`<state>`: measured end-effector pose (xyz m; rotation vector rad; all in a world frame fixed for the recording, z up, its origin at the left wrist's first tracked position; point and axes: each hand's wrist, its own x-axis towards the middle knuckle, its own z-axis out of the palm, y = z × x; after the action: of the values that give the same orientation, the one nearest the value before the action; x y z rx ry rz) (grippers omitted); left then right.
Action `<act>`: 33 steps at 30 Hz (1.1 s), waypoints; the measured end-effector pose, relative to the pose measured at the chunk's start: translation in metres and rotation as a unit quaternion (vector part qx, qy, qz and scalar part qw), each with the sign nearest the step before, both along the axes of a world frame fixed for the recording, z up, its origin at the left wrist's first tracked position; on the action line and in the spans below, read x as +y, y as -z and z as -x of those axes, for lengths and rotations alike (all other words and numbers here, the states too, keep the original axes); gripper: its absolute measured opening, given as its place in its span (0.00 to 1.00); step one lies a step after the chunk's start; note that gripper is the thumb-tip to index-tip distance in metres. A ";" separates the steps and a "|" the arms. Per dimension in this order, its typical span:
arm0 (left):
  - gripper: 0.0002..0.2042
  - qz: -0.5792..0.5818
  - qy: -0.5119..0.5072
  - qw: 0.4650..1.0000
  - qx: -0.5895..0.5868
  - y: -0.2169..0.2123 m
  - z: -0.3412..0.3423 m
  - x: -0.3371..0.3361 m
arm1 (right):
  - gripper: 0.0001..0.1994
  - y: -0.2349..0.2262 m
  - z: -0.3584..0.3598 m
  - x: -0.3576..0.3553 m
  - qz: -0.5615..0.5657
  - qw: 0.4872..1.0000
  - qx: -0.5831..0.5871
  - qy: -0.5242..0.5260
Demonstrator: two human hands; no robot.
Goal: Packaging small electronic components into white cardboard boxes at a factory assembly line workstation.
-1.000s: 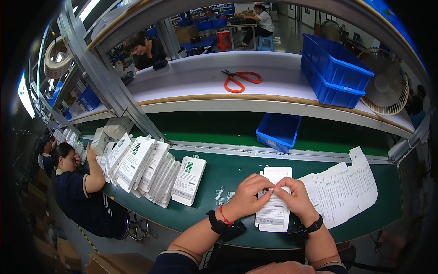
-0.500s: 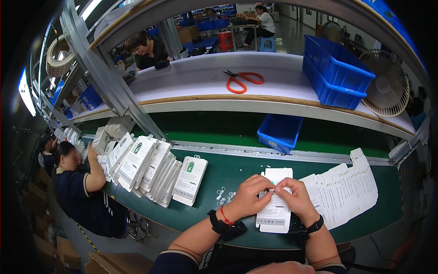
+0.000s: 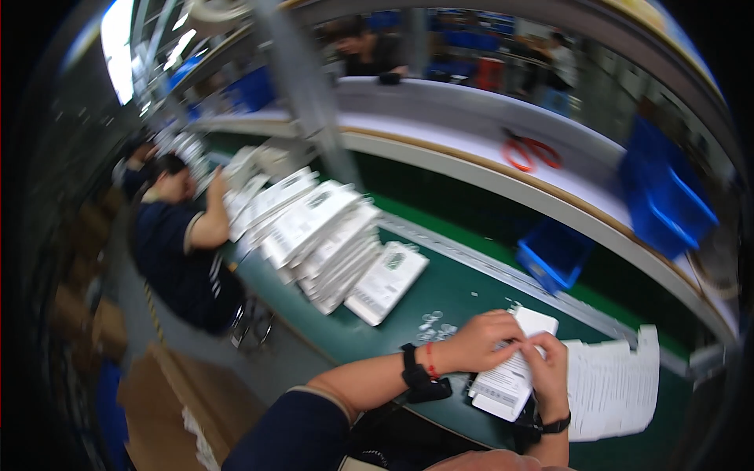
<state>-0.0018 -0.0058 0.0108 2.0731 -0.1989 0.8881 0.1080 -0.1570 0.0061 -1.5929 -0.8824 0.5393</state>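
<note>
Head view: both hands meet over one white box (image 3: 503, 388), which lies face up on the green bench (image 3: 455, 294), close in front of the wearer. Likely there so both forearms reach it without stretching.

Grip: left hand (image 3: 491, 341) and right hand (image 3: 547, 365) both pinched, thumb against forefinger, tips together above the box's far half. Whatever sits between the tips is too blurred to tell. Close pinch suggests fine work on something small; hands low over the box probably also steady it.

Right of the right hand: white sheets (image 3: 613, 388), overlapped in a spread, presumably so each edge can be picked singly. Beyond the left wrist: loose clear clips (image 3: 434, 328), near that hand, likely for a short reach.

Further left: one box apart (image 3: 387, 282), lying just beside a leaning stack (image 3: 310, 231). Overlap probably saves bench space and leaves the middle free.

Farther: small blue bin (image 3: 554, 255) at the bench's back edge, under the shelf (image 3: 440, 106). On the shelf, red-handled scissors (image 3: 521, 142) and bigger blue bins (image 3: 667, 196), seemingly parked off the work area.

Co-worker (image 3: 177, 243) sits at far left, past the stack.
</note>
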 end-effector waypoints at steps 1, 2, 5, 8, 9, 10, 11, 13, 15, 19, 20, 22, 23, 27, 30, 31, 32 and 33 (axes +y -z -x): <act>0.04 -0.003 0.009 1.000 -0.006 0.002 -0.003 0.000 | 0.03 0.000 0.000 -0.002 -0.007 1.000 0.013 0.007; 0.04 -0.004 -0.017 1.000 -0.009 0.005 -0.003 0.000 | 0.04 0.003 -0.002 -0.004 -0.003 0.999 0.038 0.012; 0.03 0.005 -0.010 0.999 0.030 0.010 0.005 0.002 | 0.04 0.002 0.005 0.003 -0.017 0.994 0.110 -0.005; 0.03 0.008 -0.017 0.999 0.028 0.011 0.008 0.000 | 0.04 0.006 0.004 0.005 -0.022 0.992 0.122 -0.023; 0.03 0.009 -0.023 0.999 0.028 0.012 0.007 0.000 | 0.04 0.006 0.003 0.006 -0.028 0.990 0.134 -0.026; 0.04 0.010 -0.028 0.999 0.028 0.012 0.007 0.000 | 0.04 0.006 0.003 0.005 -0.027 0.991 0.132 -0.028; 0.04 0.010 -0.029 0.999 0.026 0.012 0.006 0.000 | 0.04 0.006 0.002 0.004 -0.025 0.991 0.132 -0.024; 0.04 0.013 -0.035 0.999 0.026 0.009 0.004 0.000 | 0.04 0.003 0.001 0.004 -0.023 0.991 0.130 -0.020; 0.05 0.017 -0.033 0.999 0.025 0.009 0.001 -0.001 | 0.04 -0.002 0.003 0.003 -0.025 0.995 0.101 -0.010; 0.06 0.018 -0.028 0.999 0.031 0.011 0.001 -0.001 | 0.04 -0.006 0.005 0.002 -0.025 0.995 0.099 -0.002; 0.06 0.018 -0.020 0.999 0.028 0.011 0.003 0.000 | 0.04 -0.006 0.006 0.004 -0.025 0.995 0.097 -0.008; 0.04 0.002 -0.028 0.999 0.025 0.009 0.005 0.001 | 0.03 -0.006 0.007 0.004 -0.022 0.996 0.086 -0.013; 0.04 0.003 -0.018 1.000 0.021 0.009 0.004 0.002 | 0.03 -0.007 0.008 0.004 -0.021 0.996 0.083 -0.004; 0.03 0.007 -0.017 1.000 0.025 0.008 0.003 0.002 | 0.04 -0.004 0.008 0.004 -0.013 0.997 0.076 0.003; 0.04 0.002 -0.012 1.000 0.023 0.007 0.005 0.004 | 0.05 -0.002 0.006 0.003 -0.009 0.997 0.076 -0.018; 0.04 0.003 -0.004 1.000 0.022 0.007 0.004 0.004 | 0.05 -0.004 0.006 0.003 -0.008 0.997 0.074 -0.010; 0.04 0.000 -0.004 1.000 0.019 0.007 0.004 0.004 | 0.05 -0.004 0.006 0.003 -0.009 0.998 0.066 -0.012; 0.04 -0.003 -0.003 1.000 0.016 0.007 0.004 0.004 | 0.06 -0.003 0.006 0.003 -0.009 0.998 0.058 -0.013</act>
<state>-0.0056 -0.0014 0.0041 2.0927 -0.1779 0.8593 0.1021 -0.1538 0.0095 -1.5199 -0.8208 0.6339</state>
